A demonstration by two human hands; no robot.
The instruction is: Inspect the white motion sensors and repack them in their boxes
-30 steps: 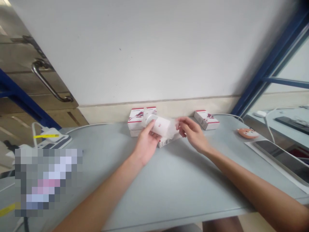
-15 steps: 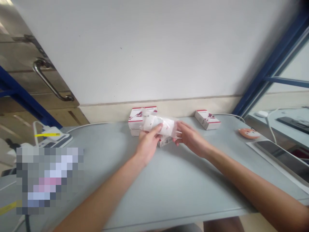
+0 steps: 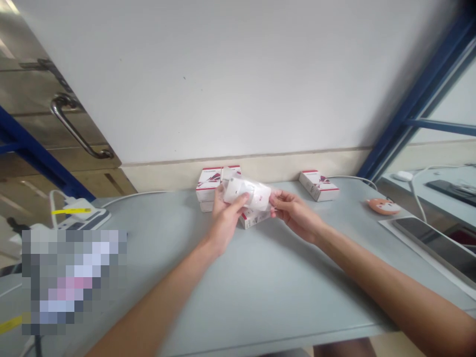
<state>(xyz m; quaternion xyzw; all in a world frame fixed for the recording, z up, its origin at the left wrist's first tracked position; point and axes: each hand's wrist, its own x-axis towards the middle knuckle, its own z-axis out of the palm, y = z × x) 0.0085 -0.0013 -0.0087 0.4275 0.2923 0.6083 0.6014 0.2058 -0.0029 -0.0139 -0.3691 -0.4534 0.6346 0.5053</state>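
Note:
Both hands hold a small white device in a clear plastic bag above the grey table. My left hand grips its left end, thumb on top. My right hand pinches the bag's right edge. Just under the bag lies a white and red box. Behind my left hand stand stacked white and red boxes against the wall.
Another white and red box lies at the back right, with a white cable behind it. An orange animal-shaped object and a dark tablet sit at the right. A power strip lies at the left.
The bagged device has been turned and lifted slightly between both hands. My right hand moved from an open reach to a pinch on the bag's right edge.

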